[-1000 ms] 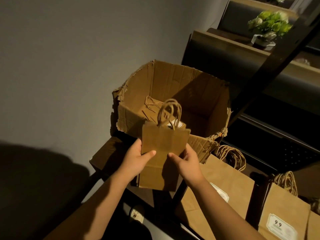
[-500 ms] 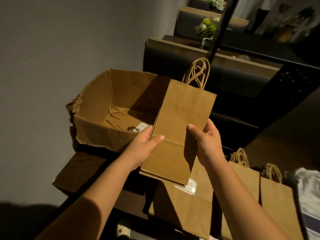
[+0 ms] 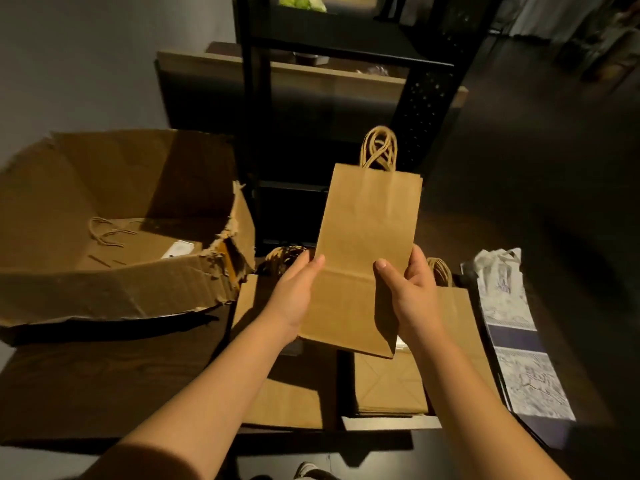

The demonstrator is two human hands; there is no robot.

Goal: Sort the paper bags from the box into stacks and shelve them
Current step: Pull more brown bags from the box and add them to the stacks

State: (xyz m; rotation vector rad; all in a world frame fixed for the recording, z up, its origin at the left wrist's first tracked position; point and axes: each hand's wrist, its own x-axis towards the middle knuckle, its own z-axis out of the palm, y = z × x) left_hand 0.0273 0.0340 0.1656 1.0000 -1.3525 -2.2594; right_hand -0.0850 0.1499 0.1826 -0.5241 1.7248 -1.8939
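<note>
A small flat brown paper bag (image 3: 363, 237) with twisted cord handles is held up between both hands, handles pointing away. My left hand (image 3: 294, 292) grips its lower left edge with the thumb on the front. My right hand (image 3: 408, 292) grips the lower right edge the same way. To the left stands the torn cardboard box (image 3: 114, 292), with at least one flat bag (image 3: 138, 244) lying inside. Under my hands lie two stacks of brown bags, a left stack (image 3: 284, 400) and a right stack (image 3: 391, 386).
A stack of white and blue patterned bags (image 3: 516, 344) lies at the right. A black metal shelf unit (image 3: 332, 98) stands straight ahead behind the held bag. A grey wall is at the left and dark floor at the right. My shoe (image 3: 311, 472) shows at the bottom.
The bag has travelled right, away from the box, and now hangs over the stacks in front of the black shelf. The view has swung right with it. Both hands keep their grip.
</note>
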